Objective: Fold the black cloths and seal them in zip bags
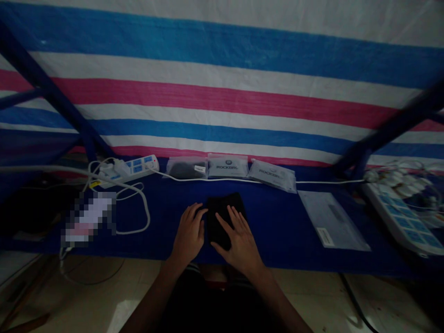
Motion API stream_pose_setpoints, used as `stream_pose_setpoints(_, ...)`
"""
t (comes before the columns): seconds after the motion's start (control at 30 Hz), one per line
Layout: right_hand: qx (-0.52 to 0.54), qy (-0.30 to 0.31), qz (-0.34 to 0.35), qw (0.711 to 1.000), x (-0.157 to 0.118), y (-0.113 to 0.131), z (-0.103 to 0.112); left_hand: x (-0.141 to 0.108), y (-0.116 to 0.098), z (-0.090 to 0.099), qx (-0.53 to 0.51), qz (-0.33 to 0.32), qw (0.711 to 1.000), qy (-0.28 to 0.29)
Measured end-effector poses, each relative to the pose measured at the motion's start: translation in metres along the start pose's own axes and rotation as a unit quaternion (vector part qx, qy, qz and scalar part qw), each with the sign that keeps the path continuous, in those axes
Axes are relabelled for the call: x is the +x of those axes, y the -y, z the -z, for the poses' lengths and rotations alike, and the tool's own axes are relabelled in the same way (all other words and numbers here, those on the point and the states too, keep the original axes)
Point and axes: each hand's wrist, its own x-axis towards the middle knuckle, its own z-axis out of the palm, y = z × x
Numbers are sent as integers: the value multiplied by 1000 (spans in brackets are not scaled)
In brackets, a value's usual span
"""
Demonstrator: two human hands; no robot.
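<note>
A folded piece of black cloth (217, 227) lies flat on the dark blue table surface (274, 222) in front of me. My right hand (239, 236) rests on top of it with its fingers spread. At the cloth's left edge is my left hand (190, 231), its fingers stretched out and the tips near or touching the edge. What kind of cloth item it is does not show. Behind it, toward the striped sheet, lie a clear bag with something dark inside (185, 169) and two pale ROCKBROS-type printed bags (228, 167).
An empty-looking clear bag (329, 217) with a white label lies to the right. Power strips stand at the left (138, 167) and right (402, 217), joined by a white cable. A blurred-out device (90, 217) lies at the left. Blue frame bars (58, 104) slant on both sides.
</note>
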Motion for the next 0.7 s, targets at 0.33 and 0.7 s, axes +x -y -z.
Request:
stream_pose_setpoints(0.33,134,-57,-56,988,5,-7,-3,-1,-1,0,-10,7,1000,-6)
stream_pose_setpoints(0.7,433,-257,-331,798,4,-27,1,1,-10,6,-42,5,999,-28)
